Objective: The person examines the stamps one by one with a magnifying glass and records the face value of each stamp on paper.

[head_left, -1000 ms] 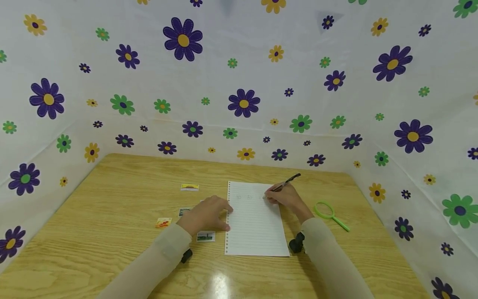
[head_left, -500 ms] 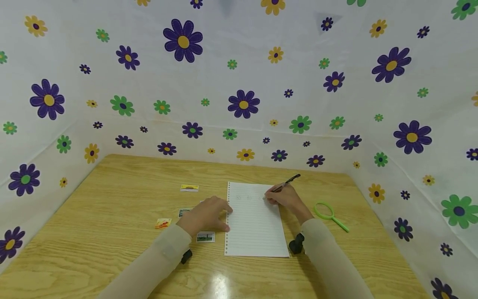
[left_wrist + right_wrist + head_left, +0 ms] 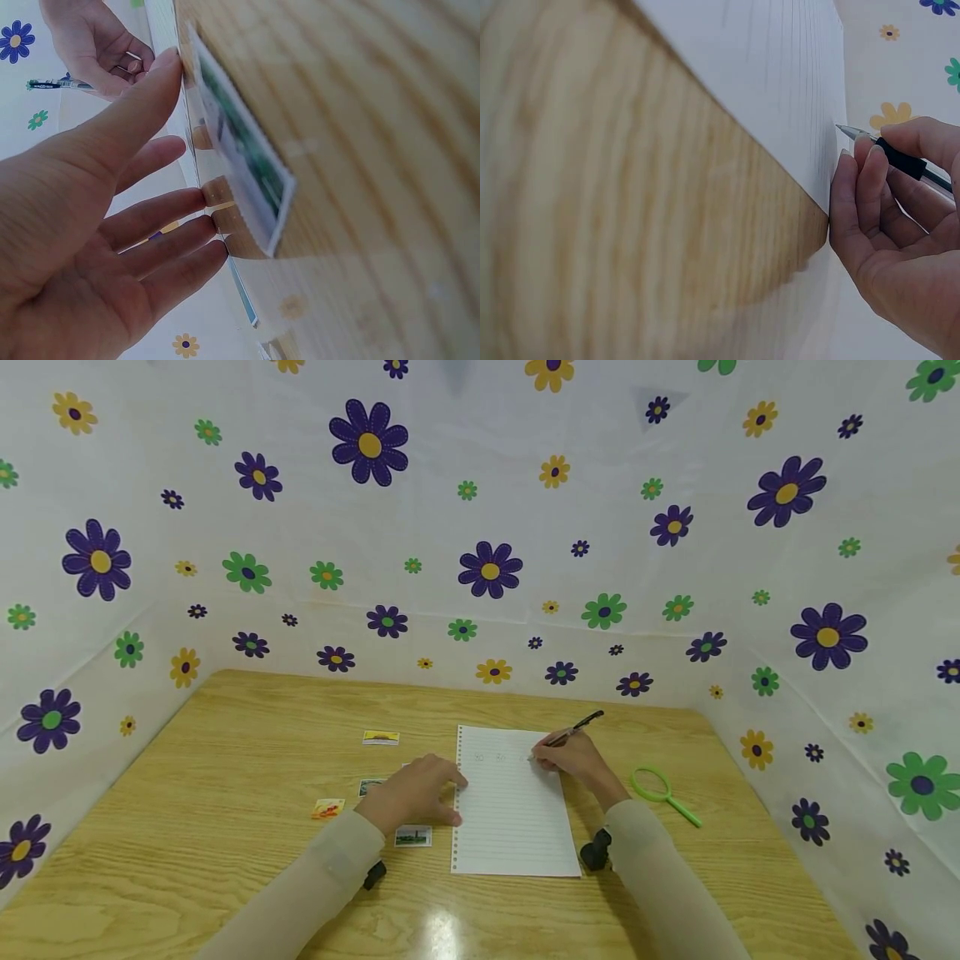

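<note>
A lined sheet of paper (image 3: pixel 510 818) with punched holes down its left edge lies on the table, with small pencil-grey marks along its top. My right hand (image 3: pixel 573 756) pinches a black pen (image 3: pixel 587 719) whose tip is at the sheet's upper right; the right wrist view shows the pen's dark grip (image 3: pixel 901 159) between thumb and fingers. My left hand (image 3: pixel 416 791) rests at the sheet's left edge, thumb and fingers spread and relaxed. Under and beside it lie small stamps, one a green landscape stamp (image 3: pixel 413 836), seen close in the left wrist view (image 3: pixel 244 142).
A yellow stamp (image 3: pixel 381 737) lies farther back and a red-orange stamp (image 3: pixel 327 809) lies left of my left hand. A green magnifying glass (image 3: pixel 684 810) sits right of my right hand. Flower-printed cloth (image 3: pixel 420 527) walls the wooden table (image 3: pixel 187 827) at the back and sides.
Small marks at the pen tip have grown slightly at the third spot along the top of the sheet. Both hands stay almost where they were.
</note>
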The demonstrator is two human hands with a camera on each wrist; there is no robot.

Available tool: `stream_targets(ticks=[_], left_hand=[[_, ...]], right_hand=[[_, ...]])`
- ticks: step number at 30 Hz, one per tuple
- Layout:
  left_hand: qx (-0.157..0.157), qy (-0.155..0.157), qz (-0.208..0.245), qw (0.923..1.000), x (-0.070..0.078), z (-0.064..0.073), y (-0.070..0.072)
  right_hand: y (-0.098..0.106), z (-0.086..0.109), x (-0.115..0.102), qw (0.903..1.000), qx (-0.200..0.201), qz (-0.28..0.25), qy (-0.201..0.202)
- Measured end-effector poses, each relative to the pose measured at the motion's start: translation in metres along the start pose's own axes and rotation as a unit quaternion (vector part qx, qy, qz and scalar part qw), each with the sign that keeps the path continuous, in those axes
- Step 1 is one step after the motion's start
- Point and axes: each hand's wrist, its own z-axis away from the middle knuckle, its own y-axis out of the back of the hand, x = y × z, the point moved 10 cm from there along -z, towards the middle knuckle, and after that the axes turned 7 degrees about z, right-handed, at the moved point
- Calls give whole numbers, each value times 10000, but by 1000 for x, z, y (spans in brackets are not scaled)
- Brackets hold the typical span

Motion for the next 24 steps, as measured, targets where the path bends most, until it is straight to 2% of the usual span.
stream_targets(ticks=[24], left_hand=[[6, -26, 10, 10000, -1, 0, -1]], right_hand=[[1, 2, -1, 10000, 71, 17, -10]])
